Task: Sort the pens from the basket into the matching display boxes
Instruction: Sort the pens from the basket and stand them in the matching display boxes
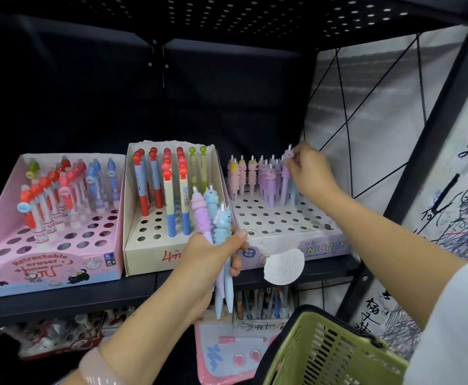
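My left hand (213, 257) grips a bunch of three unicorn pens (216, 218), one purple and two light blue, upright in front of the shelf. My right hand (307, 168) pinches the top of a purple unicorn pen (285, 179) standing in the back row of the unicorn display box (296, 240). That box holds pink and purple unicorn pens along its back rows. The green basket (335, 354) hangs at the lower right by my right arm; what it holds is hidden.
A pink retractable eraser pen box (46, 262) stands at the left. A cream box (149, 254) with red, blue and green pens stands in the middle. A white round tag (282, 266) hangs off the unicorn box. A scribbled board (455, 218) is at the right. More stock sits on the lower shelf.
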Motion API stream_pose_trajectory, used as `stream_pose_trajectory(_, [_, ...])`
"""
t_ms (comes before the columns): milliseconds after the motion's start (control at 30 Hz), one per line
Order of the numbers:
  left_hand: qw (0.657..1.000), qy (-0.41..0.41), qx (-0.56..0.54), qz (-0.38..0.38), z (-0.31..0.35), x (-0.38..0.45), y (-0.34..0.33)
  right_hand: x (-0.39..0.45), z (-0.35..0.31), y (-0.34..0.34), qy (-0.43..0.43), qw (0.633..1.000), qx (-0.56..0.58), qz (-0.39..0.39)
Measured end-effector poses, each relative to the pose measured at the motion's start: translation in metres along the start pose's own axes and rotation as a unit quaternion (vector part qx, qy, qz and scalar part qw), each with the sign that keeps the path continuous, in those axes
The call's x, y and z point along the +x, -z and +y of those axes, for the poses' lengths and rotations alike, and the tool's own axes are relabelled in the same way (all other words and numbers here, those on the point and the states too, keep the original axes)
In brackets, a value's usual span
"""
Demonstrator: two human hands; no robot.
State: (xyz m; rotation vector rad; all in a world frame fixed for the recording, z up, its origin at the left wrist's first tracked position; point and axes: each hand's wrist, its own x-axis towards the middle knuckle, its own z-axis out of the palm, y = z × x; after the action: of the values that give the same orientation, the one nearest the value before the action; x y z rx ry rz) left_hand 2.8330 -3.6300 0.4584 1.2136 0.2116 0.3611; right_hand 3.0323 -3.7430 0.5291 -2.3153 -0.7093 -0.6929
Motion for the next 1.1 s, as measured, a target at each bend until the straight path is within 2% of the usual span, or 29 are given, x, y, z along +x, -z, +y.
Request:
stream_pose_trajectory(100, [1.000,0.002,-0.002,-0.004,0.001,0.000,-0.001,0.001,-0.006,-0.001,-0.004,0.996,-0.081,-0.043])
stream_pose_trajectory(200, [1.000,-0.004,0.002,-0.013,0.001,-0.002,-0.001,-0.002,-0.010,-0.005,0.012,0.972,-0.212,-0.105])
stream_pose_trajectory(267, [1.000,-0.007,0.006,-0.013,0.001,-0.004,0.002,-0.008,-0.012,-0.006,0.004,0.966,-0.227,-0.122])
stream_pose_trajectory(367, [1.000,-0.012,0.011,-0.011,0.001,-0.004,0.006,-0.023,-0.019,-0.002,0.002,0.987,-0.152,-0.052])
stream_pose_trajectory(433, [1.000,-0.015,0.009,-0.010,0.002,-0.004,0.007,-0.040,-0.033,0.004,0.024,0.999,-0.003,-0.023])
stream_pose_trajectory(467, [1.000,-0.017,0.008,-0.009,0.002,-0.003,0.008,-0.048,-0.043,0.008,0.027,0.993,0.092,-0.064])
stream_pose_trajectory(533, [1.000,-0.019,0.007,-0.001,0.002,-0.002,0.007,-0.067,-0.066,0.018,0.036,0.952,0.220,-0.209])
stream_pose_trajectory(600, [1.000,-0.022,0.012,0.004,0.001,0.000,0.004,-0.080,-0.080,0.023,0.046,0.914,0.252,-0.313])
stream_pose_trajectory(667, [0.999,-0.024,0.016,0.013,0.000,0.001,0.000,-0.087,-0.087,0.022,0.056,0.908,0.238,-0.339])
stream_pose_trajectory(800, [0.999,-0.039,0.021,0.025,-0.001,0.000,-0.001,-0.092,-0.089,0.019,0.021,0.901,0.288,-0.323])
stream_pose_trajectory(967, [0.999,-0.032,0.014,0.019,0.002,-0.001,-0.002,-0.076,-0.076,0.024,-0.048,0.893,0.379,-0.239])
stream_pose_trajectory(1033, [1.000,-0.021,0.014,0.019,0.001,-0.001,-0.004,-0.064,-0.070,0.027,-0.090,0.881,0.425,-0.188])
stream_pose_trajectory(1100, [1.000,-0.008,0.008,0.024,0.001,0.000,-0.005,-0.047,-0.058,0.033,-0.123,0.889,0.432,-0.086])
